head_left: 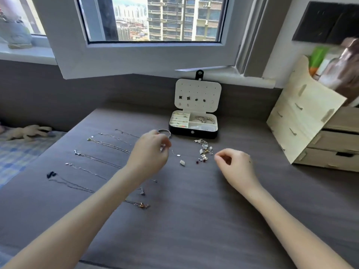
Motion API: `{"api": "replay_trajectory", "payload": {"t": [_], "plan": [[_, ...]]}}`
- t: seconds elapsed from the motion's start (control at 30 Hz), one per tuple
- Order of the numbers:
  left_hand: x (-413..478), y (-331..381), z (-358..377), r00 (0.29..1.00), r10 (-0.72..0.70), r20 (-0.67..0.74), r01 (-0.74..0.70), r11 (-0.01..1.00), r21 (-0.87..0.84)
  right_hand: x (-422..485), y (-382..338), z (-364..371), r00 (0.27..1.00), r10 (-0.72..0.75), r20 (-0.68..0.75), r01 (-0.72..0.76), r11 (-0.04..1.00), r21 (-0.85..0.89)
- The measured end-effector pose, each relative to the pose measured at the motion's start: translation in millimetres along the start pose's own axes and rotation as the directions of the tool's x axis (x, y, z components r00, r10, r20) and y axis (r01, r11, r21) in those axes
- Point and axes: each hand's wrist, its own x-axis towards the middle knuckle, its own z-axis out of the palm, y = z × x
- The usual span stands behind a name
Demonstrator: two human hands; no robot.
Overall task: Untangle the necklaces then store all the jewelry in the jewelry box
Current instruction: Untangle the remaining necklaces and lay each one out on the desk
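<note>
Untangling appears mostly done. Several thin silver chain necklaces (108,144) are laid out straight and apart in rows on the left of the dark grey wood-grain desk (194,220); one with a dark blue pendant (51,174) lies nearest the left edge, one with a rose-gold pendant (142,205) lies closest to the person. A further fine chain with a small pale pendant (182,162) is stretched between the two hands, so separation of this one is judged to be in hand.

The left hand (149,154) is curled, fingertips pinched on what seems to be one end of that fine chain. The right hand (234,164) is also curled with thumb and forefinger closed together; the chain end there is too thin to be seen, so an actual grip cannot be confirmed.

A small heap of mixed charms and earrings (205,150) is left loose in front of the box, just beside the stretched chain. A plain silver bangle (164,131) lies on the desk behind the left hand.

The small black jewelry box with white lining (193,125) stands open at the back of the desk, lid upright; stud earrings are already pinned in the lid, and rings and bracelets are seen in the compartments. No necklace is visibly stored yet, so storage of all chains, the heap and the bangle is judged still to be done.
</note>
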Motion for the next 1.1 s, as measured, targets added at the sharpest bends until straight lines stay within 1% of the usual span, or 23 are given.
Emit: {"api": "replay_trajectory", "payload": {"t": [0.1,0.17,0.23,0.3,0.43,0.57,0.67,0.77,0.83,0.9,1.0,1.1], "plan": [[9,18,20,1.0,0.014,-0.002,-0.014,0.997,-0.074,34,-2,4,0.997,0.074,-0.025,-0.075,0.996,-0.041],[12,21,27,0.998,0.004,-0.061,-0.011,0.993,-0.118,53,-8,10,0.997,0.082,-0.008,-0.083,0.991,-0.106],[14,18,30,0.99,-0.016,-0.142,-0.005,0.989,-0.148,68,-14,18,0.997,0.074,0.028,-0.066,0.973,-0.222],[16,13,31,0.979,-0.028,-0.201,-0.01,0.983,-0.185,77,-20,28,0.996,0.072,0.054,-0.048,0.932,-0.36],[19,6,31,0.971,-0.058,-0.23,0.01,0.979,-0.205,84,-28,44,0.998,0.042,0.054,-0.007,0.847,-0.531],[21,8,30,0.97,-0.047,-0.238,-0.002,0.979,-0.204,83,-30,54,0.998,-0.019,0.066,0.055,0.791,-0.61],[20,9,29,0.972,-0.021,-0.236,-0.03,0.978,-0.208,82,-28,56,0.996,-0.05,0.077,0.087,0.785,-0.614],[19,7,31,0.975,-0.011,-0.222,-0.039,0.975,-0.218,81,-26,55,0.998,-0.006,0.055,0.033,0.862,-0.507],[19,8,30,0.977,-0.022,-0.211,-0.028,0.973,-0.23,82,-24,51,0.998,0.053,0.031,-0.039,0.932,-0.359],[19,9,29,0.978,-0.037,-0.203,-0.018,0.966,-0.259,82,-23,45,0.994,0.109,0.014,-0.104,0.974,-0.201],[18,12,27,0.984,-0.084,-0.155,0.027,0.94,-0.341,84,-22,34,0.986,0.169,0.017,-0.169,0.985,0.041],[18,15,22,0.986,-0.158,-0.055,0.117,0.886,-0.449,86,-26,20,0.973,0.22,0.072,-0.231,0.909,0.346]]}}
